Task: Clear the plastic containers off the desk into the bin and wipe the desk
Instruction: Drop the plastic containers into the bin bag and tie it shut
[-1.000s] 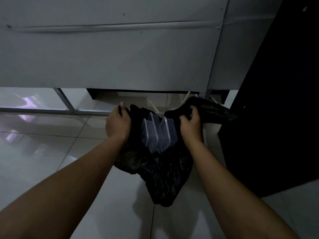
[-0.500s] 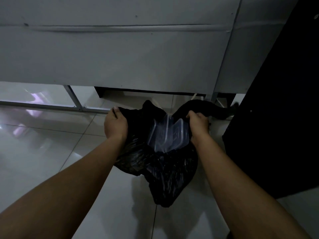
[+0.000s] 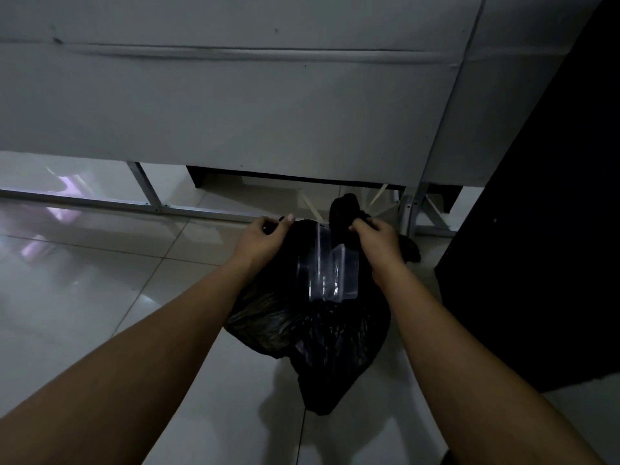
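A black plastic bin bag rests on the tiled floor, its mouth held apart. Clear plastic containers stick up out of the opening, stacked and tilted. My left hand pinches the bag's left rim. My right hand grips the right rim, where the plastic is bunched into a black fold rising above the fingers. The lower part of the containers is hidden inside the bag.
A grey panel fills the top of the view, with a metal frame bar beneath it along the floor. A tall black object stands close on the right. Glossy white floor tiles spread to the left and front.
Both hands have shifted along the bag's rim while still holding it, and the containers have tipped and now sit more upright in the opening. The camera view has shifted slightly.
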